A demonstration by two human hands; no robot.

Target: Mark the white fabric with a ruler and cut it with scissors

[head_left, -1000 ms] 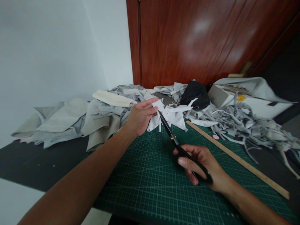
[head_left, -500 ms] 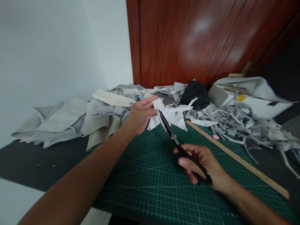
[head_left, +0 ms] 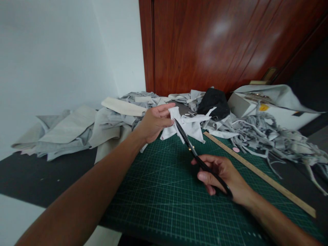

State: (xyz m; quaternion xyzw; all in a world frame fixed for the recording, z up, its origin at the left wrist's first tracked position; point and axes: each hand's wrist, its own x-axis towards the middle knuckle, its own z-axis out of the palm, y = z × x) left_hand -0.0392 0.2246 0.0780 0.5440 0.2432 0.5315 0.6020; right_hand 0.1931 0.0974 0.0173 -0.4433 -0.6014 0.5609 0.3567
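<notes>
Between its thumb and fingers, my left hand (head_left: 156, 122) pinches a small piece of white fabric (head_left: 174, 112), raised over the far part of the green cutting mat (head_left: 164, 191). My right hand (head_left: 217, 176) grips black-handled scissors (head_left: 188, 145) by the finger loops. The blades point up and left, their tips at the fabric beside my left thumb. They look nearly closed; whether cloth lies between them I cannot make out. Other white fabric pieces (head_left: 196, 128) lie on the mat just behind the blades.
A wooden ruler (head_left: 261, 174) lies slantwise on the right, by a pink disc (head_left: 235, 149). Tangled grey fabric strips (head_left: 276, 136) and a white box (head_left: 271, 112) stand beyond. Folded grey cloth (head_left: 69, 131) is heaped at left; a black cloth bundle (head_left: 214, 103) sits at the back.
The scissors and my right hand have shifted slightly right and up. My left hand, still pinching the white fabric, has moved a little with them.
</notes>
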